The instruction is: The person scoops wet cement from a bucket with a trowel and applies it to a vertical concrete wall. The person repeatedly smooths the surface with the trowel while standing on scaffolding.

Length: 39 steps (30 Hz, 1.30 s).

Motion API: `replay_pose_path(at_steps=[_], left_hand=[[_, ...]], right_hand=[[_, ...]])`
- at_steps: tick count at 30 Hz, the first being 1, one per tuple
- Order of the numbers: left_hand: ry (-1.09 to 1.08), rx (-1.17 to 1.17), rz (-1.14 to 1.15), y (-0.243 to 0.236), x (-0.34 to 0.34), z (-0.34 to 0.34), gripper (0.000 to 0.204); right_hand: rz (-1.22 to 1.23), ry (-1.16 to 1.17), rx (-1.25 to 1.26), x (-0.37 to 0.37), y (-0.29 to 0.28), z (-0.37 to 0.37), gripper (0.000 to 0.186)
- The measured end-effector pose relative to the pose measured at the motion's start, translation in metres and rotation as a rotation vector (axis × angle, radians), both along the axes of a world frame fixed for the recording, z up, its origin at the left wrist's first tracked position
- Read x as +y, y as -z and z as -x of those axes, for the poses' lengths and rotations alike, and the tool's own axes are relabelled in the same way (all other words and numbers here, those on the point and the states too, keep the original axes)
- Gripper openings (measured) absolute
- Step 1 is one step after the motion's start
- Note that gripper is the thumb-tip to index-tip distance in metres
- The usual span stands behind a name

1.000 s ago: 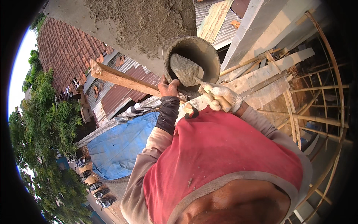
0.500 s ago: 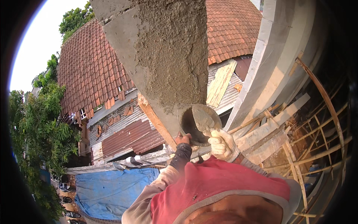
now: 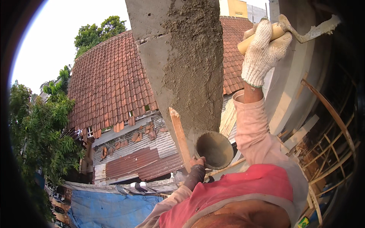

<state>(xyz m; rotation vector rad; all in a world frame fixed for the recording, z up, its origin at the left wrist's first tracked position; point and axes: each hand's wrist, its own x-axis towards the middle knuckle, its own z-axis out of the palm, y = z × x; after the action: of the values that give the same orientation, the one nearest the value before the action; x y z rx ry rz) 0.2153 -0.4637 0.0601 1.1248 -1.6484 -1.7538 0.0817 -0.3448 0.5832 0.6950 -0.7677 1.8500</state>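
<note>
My right hand, in a white knitted glove, is raised to the upper right. Its fingers are closed round the wooden handle of a trowel, whose mortar-smeared blade points right. Lower down, my left hand grips the rim of a dark bucket, tilted so that its mouth shows. Grey mortar coats the inside of the bucket. Just beyond it rises a concrete column, its right side covered with rough, wet mortar.
A wooden board leans along the column's lower left edge. Bamboo poles and a pale wall stand at the right. Below lie a tiled roof, rusty corrugated sheets and a blue tarpaulin.
My right hand has swung from beside the bucket up to the upper right with the trowel. The bucket, still in my left hand, appears slightly lower and farther right, its mouth now uncovered.
</note>
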Motion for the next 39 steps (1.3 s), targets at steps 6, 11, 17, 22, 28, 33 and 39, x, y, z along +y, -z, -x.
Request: replay_pose_path(at_steps=[6, 11, 17, 22, 28, 33, 39], left_hand=[[0.017, -0.105, 0.121, -0.012, 0.007, -0.009, 0.043], [0.004, -0.192, 0.104, 0.000, -0.005, -0.023, 0.041], [0.029, -0.108, 0.099, 0.015, -0.005, -0.016, 0.034], [0.173, -0.273, 0.226, 0.018, -0.004, -0.004, 0.053], [0.198, -0.045, 0.504, 0.004, 0.012, 0.021, 0.062], [0.144, 0.010, 0.398, 0.026, -0.005, 0.032, 0.059], [0.237, -0.094, 0.573, -0.011, -0.004, 0.036, 0.062]], right_hand=[[0.049, 0.756, 0.098, -0.081, -0.036, 0.078, 0.038], [-1.186, 0.199, -0.222, -0.077, 0.293, 0.025, 0.040], [-1.763, -0.108, -0.558, 0.105, 0.376, -0.019, 0.040], [-2.289, -0.556, -0.965, 0.134, 0.347, 0.020, 0.041], [-2.534, -0.183, 0.051, 0.152, 0.520, 0.057, 0.025], [-1.666, 0.002, -0.765, 0.158, 0.483, 0.028, 0.033], [-2.252, -0.442, -0.406, 0.178, 0.361, 0.042, 0.043]])
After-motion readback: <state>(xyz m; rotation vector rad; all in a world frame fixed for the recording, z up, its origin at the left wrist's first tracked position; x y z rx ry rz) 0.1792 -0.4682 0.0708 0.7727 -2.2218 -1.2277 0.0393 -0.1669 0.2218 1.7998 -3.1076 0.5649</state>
